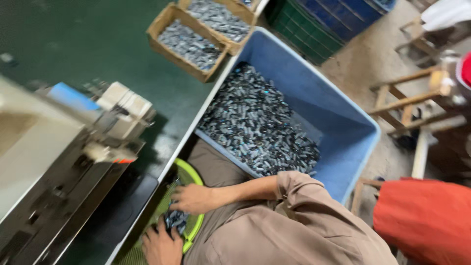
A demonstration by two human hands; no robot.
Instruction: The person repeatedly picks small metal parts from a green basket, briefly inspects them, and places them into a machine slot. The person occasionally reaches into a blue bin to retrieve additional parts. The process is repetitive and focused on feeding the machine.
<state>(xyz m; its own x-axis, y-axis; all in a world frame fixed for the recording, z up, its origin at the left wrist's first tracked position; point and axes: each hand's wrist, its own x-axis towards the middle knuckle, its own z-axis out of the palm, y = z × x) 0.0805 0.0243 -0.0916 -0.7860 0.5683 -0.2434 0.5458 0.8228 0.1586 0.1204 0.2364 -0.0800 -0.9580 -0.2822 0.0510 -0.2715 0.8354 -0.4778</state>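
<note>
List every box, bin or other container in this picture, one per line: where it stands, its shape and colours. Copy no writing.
Cardboard boxes: top centre on the green table, brown, open, holding small grey parts.
Blue tub: right of the table, rectangular, heaped with dark parts.
Green basket: lap level, round, lime.
Crates: top, green and blue.

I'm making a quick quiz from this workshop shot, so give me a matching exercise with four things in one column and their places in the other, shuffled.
Things:
1. blue tub
2. cardboard boxes
3. green basket
4. grey machine

Places:
A. on the dark green tabletop, at the top
B. in the person's lap, under both hands
C. beside the table, heaped with small metal parts
D. at the left, on the table

Pairs: 1-C, 2-A, 3-B, 4-D
</note>
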